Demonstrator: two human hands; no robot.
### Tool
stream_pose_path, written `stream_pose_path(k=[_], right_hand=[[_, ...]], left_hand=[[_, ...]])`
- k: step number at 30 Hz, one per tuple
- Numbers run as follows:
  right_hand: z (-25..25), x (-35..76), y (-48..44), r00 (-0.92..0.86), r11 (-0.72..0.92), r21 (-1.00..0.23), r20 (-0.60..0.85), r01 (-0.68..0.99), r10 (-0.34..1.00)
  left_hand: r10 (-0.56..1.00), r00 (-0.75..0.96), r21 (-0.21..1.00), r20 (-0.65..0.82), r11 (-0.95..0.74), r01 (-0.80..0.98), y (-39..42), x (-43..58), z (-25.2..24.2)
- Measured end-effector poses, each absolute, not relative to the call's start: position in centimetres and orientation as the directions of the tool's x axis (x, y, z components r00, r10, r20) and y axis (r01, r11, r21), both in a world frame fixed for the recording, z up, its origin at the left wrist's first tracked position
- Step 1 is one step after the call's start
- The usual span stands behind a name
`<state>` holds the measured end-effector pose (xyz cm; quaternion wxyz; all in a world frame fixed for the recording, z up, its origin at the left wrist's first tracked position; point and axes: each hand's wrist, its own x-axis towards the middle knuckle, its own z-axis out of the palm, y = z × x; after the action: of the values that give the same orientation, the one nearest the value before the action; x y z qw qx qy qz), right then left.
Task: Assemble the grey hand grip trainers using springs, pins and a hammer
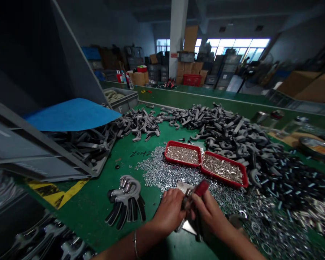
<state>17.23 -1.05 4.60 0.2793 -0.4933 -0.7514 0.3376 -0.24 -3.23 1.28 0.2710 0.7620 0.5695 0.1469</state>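
- Left hand (171,207): fingers curled closed around a grey-and-black clamp (186,203); blur hides the exact contact.
- Right hand (209,209): closed on a red-ended piece (202,188), thumb along it, right against the clamp. Cannot tell what the piece is.
- The clamp sits between both hands, above a metal plate (182,186) on the green table (154,139).
- Handwriting in dark marker on the tabletop, behind the loose small nuts (154,168): looks like "20042", last character uncertain.
- Large grey crate (43,159), left: raised lettering on its near wall, too dim to read.
- Smaller grey crate (127,103) beyond: pale mark on its side, perhaps an "F".
- Red sign (174,55) on the white pillar (178,32): pale characters, too small to make out.
- Left of the hands: a fanned cluster of clamps (127,202), springs showing, near yellow-and-black tape (58,193).
- Ahead: two red trays (183,143) end to end, holding small metal parts.
- Behind and right of the trays: heaped grey clamp parts (222,126). Flat washers (256,227) spread right of the right hand.
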Motion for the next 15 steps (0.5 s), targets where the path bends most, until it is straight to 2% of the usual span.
stream_pose_path(k=[1, 3, 6, 9, 13, 15], right_hand=[[4.8, 17.8, -1.1, -0.3, 0.264, -0.827, 0.122, 0.496, 0.946], [4.5, 19.6, -0.7, -0.213, 0.216, -0.796, 0.112, 0.566, 0.971], [3.0, 23.4, 0.9, -0.168, 0.139, -0.534, -0.008, 0.834, 0.986], [2.6, 26.7, 2.6, -0.109, 0.095, -0.395, -0.012, 0.914, 0.994], [5.2, 26.0, 5.3, -0.236, 0.258, -0.149, 0.15, 0.955, 0.96], [6.5, 23.7, 7.4, -0.318, 0.339, -0.084, 0.196, 0.937, 0.928]], left_hand=[[0.948, 0.309, 0.578, -0.076, -0.211, 0.789, -3.4, -0.2, 1.3], [0.937, 0.346, 0.569, -0.051, -0.257, 0.781, -3.5, -0.4, 1.6], [0.9, 0.435, 0.522, 0.007, -0.374, 0.767, -1.5, -0.9, 2.9], [0.89, 0.45, 0.366, 0.072, -0.443, 0.818, 3.8, -1.8, 5.1], [0.917, 0.388, 0.214, 0.092, -0.398, 0.892, 12.5, -2.6, 7.5], [0.927, 0.369, 0.159, 0.062, -0.374, 0.914, 15.3, -2.6, 7.9]])
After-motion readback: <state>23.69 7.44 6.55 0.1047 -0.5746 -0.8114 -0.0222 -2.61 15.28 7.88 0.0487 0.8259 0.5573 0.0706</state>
